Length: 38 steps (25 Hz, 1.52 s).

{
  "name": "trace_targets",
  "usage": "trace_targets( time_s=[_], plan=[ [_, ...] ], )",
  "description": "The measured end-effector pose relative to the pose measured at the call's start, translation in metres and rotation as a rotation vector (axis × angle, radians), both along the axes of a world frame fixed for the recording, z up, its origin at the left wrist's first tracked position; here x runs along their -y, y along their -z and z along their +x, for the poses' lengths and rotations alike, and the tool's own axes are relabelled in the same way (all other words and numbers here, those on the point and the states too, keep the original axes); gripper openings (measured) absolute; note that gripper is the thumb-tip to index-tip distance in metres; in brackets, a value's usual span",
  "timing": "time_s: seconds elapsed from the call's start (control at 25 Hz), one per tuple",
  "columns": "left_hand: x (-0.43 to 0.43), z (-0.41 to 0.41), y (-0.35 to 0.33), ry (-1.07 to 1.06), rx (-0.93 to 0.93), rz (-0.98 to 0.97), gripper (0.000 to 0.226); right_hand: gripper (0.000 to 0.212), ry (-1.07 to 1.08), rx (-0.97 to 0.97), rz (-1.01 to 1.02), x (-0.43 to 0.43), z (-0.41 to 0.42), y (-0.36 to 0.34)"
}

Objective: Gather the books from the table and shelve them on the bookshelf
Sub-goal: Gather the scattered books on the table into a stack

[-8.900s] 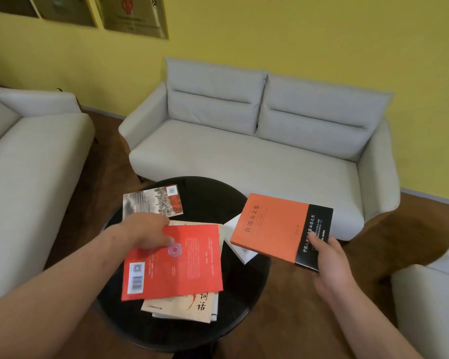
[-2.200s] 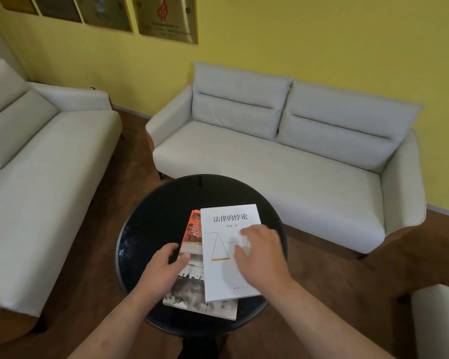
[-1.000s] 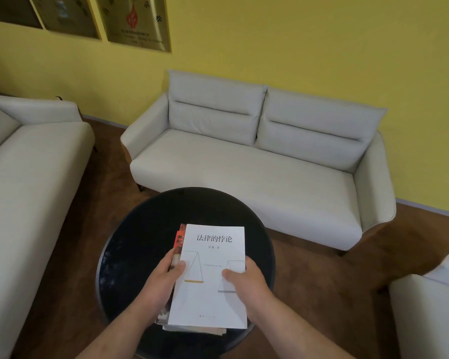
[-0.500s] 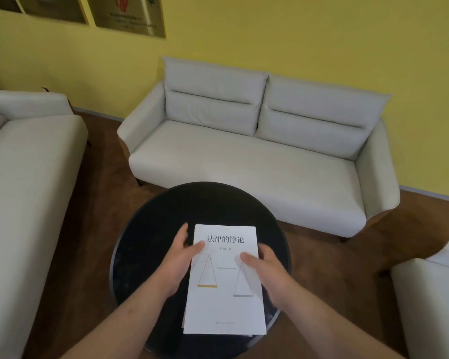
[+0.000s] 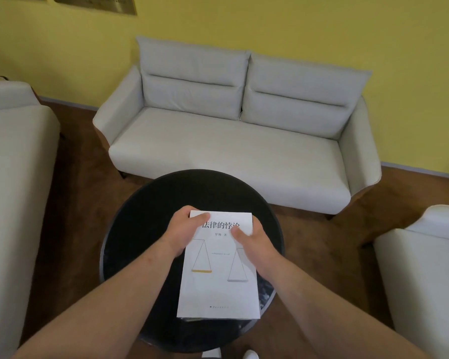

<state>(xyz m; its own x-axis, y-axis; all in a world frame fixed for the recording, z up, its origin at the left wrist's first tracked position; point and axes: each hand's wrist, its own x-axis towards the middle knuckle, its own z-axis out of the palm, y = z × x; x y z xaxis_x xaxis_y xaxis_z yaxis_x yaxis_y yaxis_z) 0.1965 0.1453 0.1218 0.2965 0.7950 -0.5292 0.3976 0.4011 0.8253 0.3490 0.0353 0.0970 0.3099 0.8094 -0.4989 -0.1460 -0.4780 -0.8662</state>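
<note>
A stack of books [image 5: 218, 286] is over the near half of the round black table [image 5: 151, 224]. Its top book is white, with black Chinese title text and a drawing of scales. Only a thin dark edge of the books underneath shows at the stack's near end. My left hand [image 5: 183, 233] grips the stack's far left corner, thumb on the cover. My right hand [image 5: 252, 242] grips the far right edge, thumb across the title. Whether the stack rests on the table or is lifted off it, I cannot tell. No bookshelf is in view.
A pale grey two-seat sofa [image 5: 231, 141] stands behind the table against the yellow wall. Another sofa [image 5: 13, 193] runs along the left, and an armchair [image 5: 425, 275] sits at the right. Brown floor surrounds the table. My white shoe tip [image 5: 250, 354] shows at the bottom.
The scattered books have been gathered into one stack under the white book. In the last second both hands slid up to the stack's far corners, and the stack came nearer to me.
</note>
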Motion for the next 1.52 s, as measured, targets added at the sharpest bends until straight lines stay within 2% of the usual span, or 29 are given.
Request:
trace_targets(
  time_s=[0.08,0.2,0.24,0.36,0.44,0.68,0.8,0.92,1.0,1.08,1.12,1.2,1.28,1.32,1.52],
  plan=[
    [0.005,-0.007,0.001,-0.036,0.053,-0.025,0.027,0.040,0.003,-0.068,0.001,0.005,0.000,-0.002],
    [0.032,-0.032,0.022,-0.152,0.173,-0.190,0.073,0.037,-0.068,-0.099,-0.042,0.033,-0.005,0.004],
    [0.047,-0.040,0.029,-0.154,0.204,-0.254,0.072,0.040,-0.111,-0.082,-0.062,0.042,-0.008,0.007],
    [0.080,-0.052,0.034,-0.126,0.330,-0.354,0.031,0.049,-0.157,-0.077,-0.106,0.045,-0.012,0.011],
    [0.081,-0.055,0.033,-0.112,0.363,-0.381,0.026,0.051,-0.177,-0.095,-0.134,0.039,-0.008,0.012],
    [0.086,-0.050,0.030,-0.169,0.352,-0.345,0.029,0.076,-0.088,-0.234,-0.191,0.052,0.003,0.037],
    [0.091,-0.046,0.029,-0.100,0.302,-0.312,0.027,0.070,-0.082,-0.336,-0.198,0.056,0.010,0.043],
    [0.097,-0.039,0.030,0.014,0.260,-0.276,0.036,0.059,0.034,-0.626,-0.247,0.061,0.031,0.040],
    [0.097,-0.030,0.032,0.083,0.209,-0.217,0.046,0.053,0.113,-0.717,-0.292,0.066,0.046,0.036],
    [0.095,-0.023,0.033,0.094,0.144,-0.137,0.060,0.050,0.085,-0.734,-0.288,0.066,0.055,0.032],
    [0.095,-0.020,0.032,0.033,0.103,-0.107,0.065,0.049,0.053,-0.720,-0.291,0.064,0.058,0.031],
    [0.094,-0.015,0.029,-0.131,0.084,-0.106,0.055,0.048,-0.008,-0.633,-0.310,0.060,0.058,0.027],
    [0.093,-0.012,0.028,-0.167,0.087,-0.150,0.039,0.053,-0.067,-0.580,-0.340,0.054,0.057,0.028],
    [0.092,-0.012,0.028,-0.172,0.084,-0.169,0.039,0.056,-0.084,-0.573,-0.354,0.051,0.055,0.026],
    [0.099,-0.006,0.027,-0.259,0.120,-0.252,0.062,0.050,-0.147,-0.616,-0.408,0.035,0.071,0.024]
  ],
)
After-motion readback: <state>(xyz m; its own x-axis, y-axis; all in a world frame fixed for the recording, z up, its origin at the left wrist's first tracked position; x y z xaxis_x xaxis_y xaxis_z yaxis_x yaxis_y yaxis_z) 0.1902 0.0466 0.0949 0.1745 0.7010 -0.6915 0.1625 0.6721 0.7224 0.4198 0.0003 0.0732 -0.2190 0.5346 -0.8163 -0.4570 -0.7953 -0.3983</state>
